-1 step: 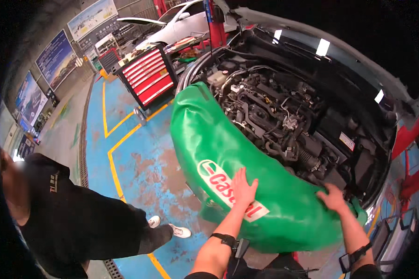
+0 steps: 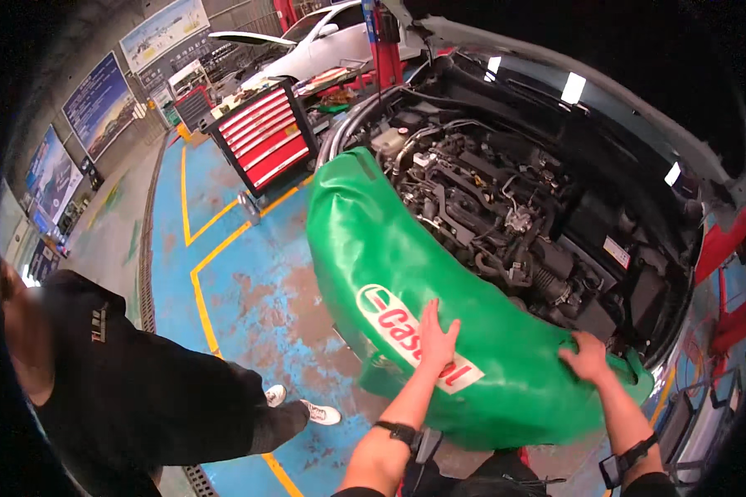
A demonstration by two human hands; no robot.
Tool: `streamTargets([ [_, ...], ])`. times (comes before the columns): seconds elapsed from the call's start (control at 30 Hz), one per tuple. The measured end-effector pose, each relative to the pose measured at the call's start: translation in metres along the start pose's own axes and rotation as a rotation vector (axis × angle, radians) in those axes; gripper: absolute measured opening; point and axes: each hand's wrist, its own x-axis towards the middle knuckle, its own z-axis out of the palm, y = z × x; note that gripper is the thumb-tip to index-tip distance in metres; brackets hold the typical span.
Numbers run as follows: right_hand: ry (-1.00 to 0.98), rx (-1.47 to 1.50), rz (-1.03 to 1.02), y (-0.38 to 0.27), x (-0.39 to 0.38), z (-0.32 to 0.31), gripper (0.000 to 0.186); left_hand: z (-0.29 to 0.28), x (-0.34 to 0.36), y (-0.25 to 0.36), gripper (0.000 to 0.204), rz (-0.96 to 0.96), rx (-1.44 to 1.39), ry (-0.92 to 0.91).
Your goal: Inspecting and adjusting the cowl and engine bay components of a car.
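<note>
A green fender cover (image 2: 389,248) with a white and red logo patch drapes over the front of a car, along its open engine bay (image 2: 489,190). My left hand (image 2: 438,338) lies open on the cover, fingers spread across the patch and hiding part of it. Over at the cover's upper edge, near its right end, is my right hand (image 2: 587,358). Its fingers bend round that edge, and the cover bunches a little by the thumb; the fingertips are partly hidden.
The raised hood (image 2: 572,58) arches above the engine. A person in black (image 2: 141,373) stands at my left. Beyond are a red drawer cabinet (image 2: 264,137) and a white car (image 2: 323,37). A red lift post (image 2: 384,50) rises at the far side; dark frames (image 2: 709,422) stand at right.
The cover has shifted slightly to the right under my left hand. My right hand has dropped a little, its fingers more bent at the cover's edge.
</note>
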Motion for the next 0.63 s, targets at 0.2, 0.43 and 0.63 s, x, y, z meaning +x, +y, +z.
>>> streamTargets([
  [0.2,0.166,-0.143,0.123,-0.06,-0.057,0.036,0.075,-0.141,-0.114,-0.066,0.071,0.044,-0.027,0.087],
  [0.43,0.427,-0.061,0.118,-0.061,-0.059,0.05,0.049,-0.244,-0.196,-0.18,0.071,-0.398,-0.126,0.005],
  [0.63,0.478,-0.042,0.149,-0.065,-0.056,0.052,0.042,-0.269,-0.18,-0.245,0.056,-0.363,-0.055,-0.099],
])
